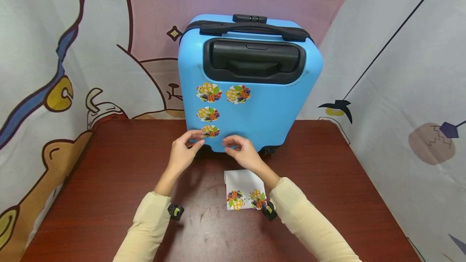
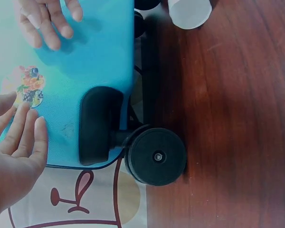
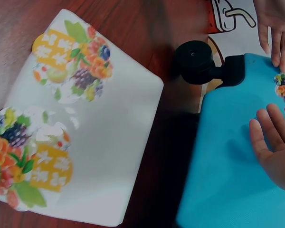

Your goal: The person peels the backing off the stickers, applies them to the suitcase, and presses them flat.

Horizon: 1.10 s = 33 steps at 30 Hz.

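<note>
A light blue suitcase (image 1: 256,110) stands upright, its front bearing several round fruit stickers. Three of them run down its left side, and another sticker (image 1: 238,94) sits beside the top one. At the lowest sticker (image 1: 210,131), my left hand (image 1: 181,153) has its fingertips on or close to the left edge; the left wrist view shows these fingers (image 2: 24,128) fairly straight. My right hand (image 1: 244,153) is just right of that sticker, apart from it, with loosely bent fingers and nothing held. In the right wrist view its fingers (image 3: 270,128) hover over the blue shell.
On the brown table (image 1: 120,181) below the suitcase lies a white sticker sheet (image 1: 242,179) with two fruit stickers along its near edge, partly under my right forearm. A black suitcase wheel (image 2: 156,156) touches the table. A cartoon-printed cloth (image 1: 145,19) hangs behind.
</note>
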Tool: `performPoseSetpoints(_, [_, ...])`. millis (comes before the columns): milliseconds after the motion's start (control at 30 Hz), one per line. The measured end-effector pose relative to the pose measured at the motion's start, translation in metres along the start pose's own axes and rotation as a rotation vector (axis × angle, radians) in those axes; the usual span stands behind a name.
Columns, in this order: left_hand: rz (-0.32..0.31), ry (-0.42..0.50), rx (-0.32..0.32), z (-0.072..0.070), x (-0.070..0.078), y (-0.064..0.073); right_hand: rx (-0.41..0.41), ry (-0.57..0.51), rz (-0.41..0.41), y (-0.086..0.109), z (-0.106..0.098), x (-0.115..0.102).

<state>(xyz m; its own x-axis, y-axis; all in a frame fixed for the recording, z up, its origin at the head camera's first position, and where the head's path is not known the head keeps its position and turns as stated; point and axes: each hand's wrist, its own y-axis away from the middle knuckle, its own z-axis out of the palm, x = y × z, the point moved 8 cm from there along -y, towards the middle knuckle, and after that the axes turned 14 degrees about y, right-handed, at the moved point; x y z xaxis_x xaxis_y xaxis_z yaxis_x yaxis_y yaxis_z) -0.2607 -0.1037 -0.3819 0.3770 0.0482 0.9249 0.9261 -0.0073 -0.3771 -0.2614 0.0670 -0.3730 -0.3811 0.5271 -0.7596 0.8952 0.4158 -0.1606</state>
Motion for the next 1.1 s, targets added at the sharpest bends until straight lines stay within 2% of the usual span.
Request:
performPoseSetpoints(100, [-0.013, 0.002, -0.020, 0.003, -0.005, 0.003, -0.003, 0.019, 0.045, 0.001, 0.002, 0.023])
performPoseSetpoints(200, [-0.032, 0.003, -0.049, 0.008, -0.011, 0.006, -0.002, 0.055, 0.078, 0.006, 0.001, 0.038])
performPoseSetpoints(367, [-0.079, -0.014, -0.103, 0.018, -0.021, 0.014, -0.006, 0.097, 0.125, 0.018, -0.004, 0.056])
performPoseSetpoints(533, [-0.136, -0.046, -0.191, 0.029, -0.034, 0.025, -0.020, 0.109, 0.192, 0.032, -0.009, 0.076])
performPoseSetpoints(800, [-0.151, -0.074, -0.276, 0.046, -0.047, 0.040, -0.029, 0.114, 0.284, 0.053, -0.017, 0.108])
performPoseSetpoints(1100, [-0.222, -0.153, -0.370, 0.064, -0.063, 0.058, -0.028, 0.112, 0.382, 0.074, -0.021, 0.138])
